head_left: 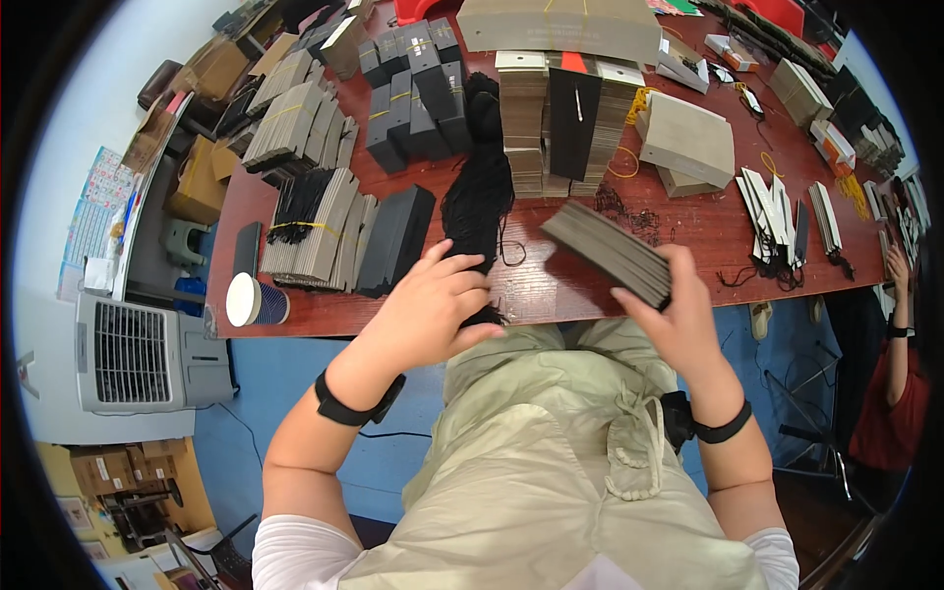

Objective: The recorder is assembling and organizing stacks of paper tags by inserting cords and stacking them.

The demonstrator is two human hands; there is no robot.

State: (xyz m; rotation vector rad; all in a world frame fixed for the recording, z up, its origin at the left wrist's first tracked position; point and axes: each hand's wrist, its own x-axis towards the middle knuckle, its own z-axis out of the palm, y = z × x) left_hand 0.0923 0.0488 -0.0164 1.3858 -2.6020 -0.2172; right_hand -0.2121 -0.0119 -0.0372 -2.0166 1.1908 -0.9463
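Note:
My right hand (677,310) grips the near end of a stack of grey card tags (610,254), thumb on one side and fingers on the other. The stack is tilted above the table. My left hand (442,295) is open, its fingers spread at the near end of a long bundle of black cords (477,202). Whether the fingertips press on the cords I cannot tell. A black box-like block (398,239) stands just left of that hand, beside banded grey cards (315,236) with black cords laid on top.
Tall stacks of cards (524,123) stand at the middle back, with dark bundles (415,98) to their left. White strips (767,211) with black cords lie at right. A paper cup (258,300) sits at the left edge. Another person's hand (898,270) is far right.

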